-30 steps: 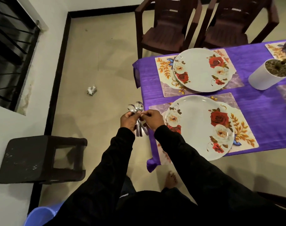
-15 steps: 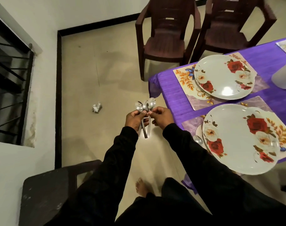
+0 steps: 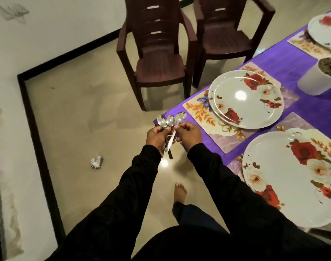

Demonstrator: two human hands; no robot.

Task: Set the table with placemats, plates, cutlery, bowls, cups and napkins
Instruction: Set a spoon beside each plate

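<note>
Since 0.5 s ago plates slid right in frame; we hold spoons (image 3: 170,122) mid-frame, bowls up, left hand (image 3: 157,136) gripping the bundle, right hand (image 3: 189,136) pinching one, nearer the placemat (image 3: 198,110) at right.

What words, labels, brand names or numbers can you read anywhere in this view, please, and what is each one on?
None: no readable text shows.
The plates and placemats carry only flower and leaf patterns.
The spoons show no legible stamp.
The chairs and white cup are unmarked.
</note>
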